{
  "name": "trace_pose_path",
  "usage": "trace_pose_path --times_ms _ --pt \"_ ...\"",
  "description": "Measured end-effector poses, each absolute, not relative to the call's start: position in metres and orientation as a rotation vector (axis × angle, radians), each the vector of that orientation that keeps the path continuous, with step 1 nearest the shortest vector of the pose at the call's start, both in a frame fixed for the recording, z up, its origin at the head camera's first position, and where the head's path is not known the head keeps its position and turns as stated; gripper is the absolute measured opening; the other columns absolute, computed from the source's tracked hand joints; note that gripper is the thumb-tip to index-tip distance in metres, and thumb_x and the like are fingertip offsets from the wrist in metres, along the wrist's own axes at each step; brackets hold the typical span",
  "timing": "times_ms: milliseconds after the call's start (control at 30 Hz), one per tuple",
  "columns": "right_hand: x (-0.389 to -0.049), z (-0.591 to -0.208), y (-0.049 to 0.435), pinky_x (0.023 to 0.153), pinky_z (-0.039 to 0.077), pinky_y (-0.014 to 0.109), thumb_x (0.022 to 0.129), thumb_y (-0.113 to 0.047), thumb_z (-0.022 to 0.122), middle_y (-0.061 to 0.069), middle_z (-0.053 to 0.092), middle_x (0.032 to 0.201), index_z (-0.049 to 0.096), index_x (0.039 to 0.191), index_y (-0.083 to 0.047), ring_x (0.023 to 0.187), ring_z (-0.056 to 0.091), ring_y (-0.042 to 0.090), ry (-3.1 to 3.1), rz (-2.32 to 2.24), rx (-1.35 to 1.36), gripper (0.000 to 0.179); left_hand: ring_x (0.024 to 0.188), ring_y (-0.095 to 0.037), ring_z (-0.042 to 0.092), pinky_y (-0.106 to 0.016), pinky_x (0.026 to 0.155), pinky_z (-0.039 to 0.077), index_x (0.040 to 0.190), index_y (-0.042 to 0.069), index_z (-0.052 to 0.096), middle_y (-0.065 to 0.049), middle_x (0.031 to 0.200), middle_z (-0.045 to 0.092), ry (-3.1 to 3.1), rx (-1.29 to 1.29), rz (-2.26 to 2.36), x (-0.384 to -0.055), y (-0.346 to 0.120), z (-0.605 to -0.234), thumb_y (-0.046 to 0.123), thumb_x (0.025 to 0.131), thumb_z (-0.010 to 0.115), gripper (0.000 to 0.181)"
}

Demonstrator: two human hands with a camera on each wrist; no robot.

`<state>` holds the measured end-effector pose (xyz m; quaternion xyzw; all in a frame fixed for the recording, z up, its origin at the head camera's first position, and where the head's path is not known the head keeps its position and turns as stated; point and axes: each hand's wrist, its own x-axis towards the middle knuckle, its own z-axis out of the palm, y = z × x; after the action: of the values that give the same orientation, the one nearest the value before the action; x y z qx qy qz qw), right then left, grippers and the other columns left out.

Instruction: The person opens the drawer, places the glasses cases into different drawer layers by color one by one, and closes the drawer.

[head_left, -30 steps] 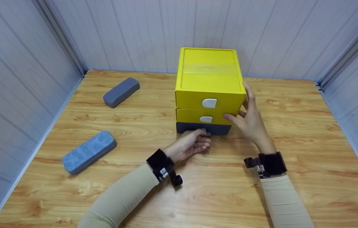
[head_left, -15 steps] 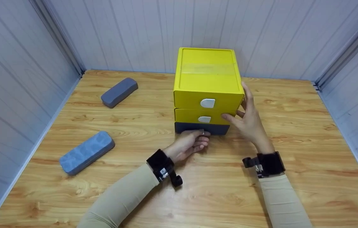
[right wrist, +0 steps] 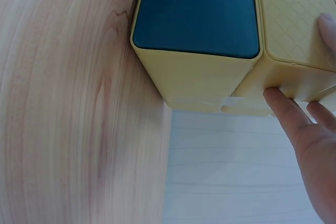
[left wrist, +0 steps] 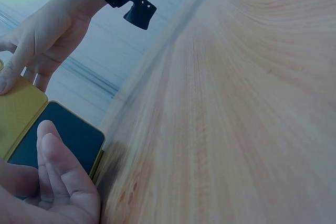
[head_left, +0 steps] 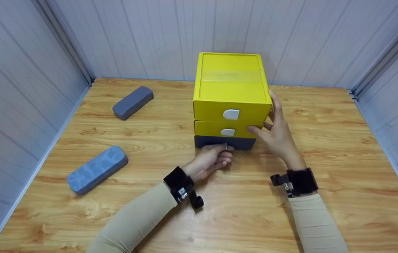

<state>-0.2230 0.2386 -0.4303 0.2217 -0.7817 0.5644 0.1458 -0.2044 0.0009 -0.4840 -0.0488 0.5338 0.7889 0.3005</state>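
A yellow cabinet [head_left: 232, 79] of three stacked drawers stands toward the back of the table. Its upper two drawer fronts are yellow, while the bottom drawer [head_left: 244, 143] has a dark blue-grey front and looks closed. My left hand [head_left: 209, 160] pinches the small handle of that bottom drawer between thumb and forefinger, mostly covering it. My right hand [head_left: 279, 138] grips the cabinet's right front corner, thumb on the middle drawer's front and fingers along the side. In the right wrist view the dark drawer front [right wrist: 197, 14] sits flush inside its yellow frame.
Left of the cabinet lie two long rounded cases: a grey one [head_left: 133, 103] farther back and a mottled blue one [head_left: 97, 169] nearer. White handles [head_left: 231, 114] mark the upper drawers. Pale panel walls [head_left: 142, 38] enclose the wooden table [head_left: 241, 218] at the back and both sides.
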Motion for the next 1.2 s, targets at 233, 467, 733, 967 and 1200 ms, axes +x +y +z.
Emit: trace_pose_path --times_ms 233,467,733,967,1200 --pt "-0.223 -0.43 0.239 0.103 0.055 0.057 0.094 -0.008 0.081 -0.006 0.028 0.171 0.011 0.171 -0.029 0.146 0.048 0.028 -2.255 1.624 0.632 0.106 0.07 -0.009 0.068 -0.017 0.064 0.054 0.126 -0.006 0.068 -0.002 0.083 0.071 1.432 -0.124 2.097 -0.203 0.001 -0.483 0.02 0.113 0.05 0.034" --pt "-0.223 -0.43 0.238 0.103 0.055 0.058 0.094 -0.009 0.081 -0.007 0.032 0.17 0.011 0.171 -0.029 0.146 0.049 0.024 -2.26 1.635 0.621 0.106 0.069 -0.008 0.066 -0.016 0.063 0.052 0.125 -0.007 0.068 -0.001 0.081 0.07 1.447 -0.112 2.09 -0.2 0.001 -0.484 0.018 0.114 0.049 0.034" --pt "-0.223 -0.43 0.238 0.103 0.055 0.059 0.094 -0.01 0.082 -0.008 0.028 0.171 0.01 0.171 -0.031 0.145 0.049 0.026 -2.275 1.615 0.607 0.107 0.069 -0.009 0.066 -0.017 0.062 0.053 0.122 -0.005 0.071 -0.002 0.082 0.071 1.462 -0.138 2.074 -0.195 0.0 -0.485 0.018 0.113 0.051 0.032" --pt "-0.223 -0.43 0.238 0.102 0.055 0.06 0.093 -0.009 0.082 -0.008 0.029 0.171 0.01 0.171 -0.029 0.144 0.05 0.026 -2.272 1.612 0.607 0.108 0.067 -0.007 0.066 -0.016 0.061 0.052 0.124 -0.006 0.07 0.0 0.08 0.07 1.464 -0.125 2.061 -0.189 -0.002 -0.484 0.018 0.113 0.05 0.033" --pt "-0.223 -0.43 0.238 0.102 0.056 0.057 0.093 -0.009 0.082 -0.009 0.03 0.17 0.011 0.171 -0.03 0.144 0.05 0.025 -2.272 1.611 0.607 0.107 0.066 -0.008 0.065 -0.016 0.061 0.053 0.126 -0.007 0.069 -0.001 0.081 0.07 1.462 -0.114 2.048 -0.182 -0.004 -0.483 0.019 0.113 0.05 0.034"
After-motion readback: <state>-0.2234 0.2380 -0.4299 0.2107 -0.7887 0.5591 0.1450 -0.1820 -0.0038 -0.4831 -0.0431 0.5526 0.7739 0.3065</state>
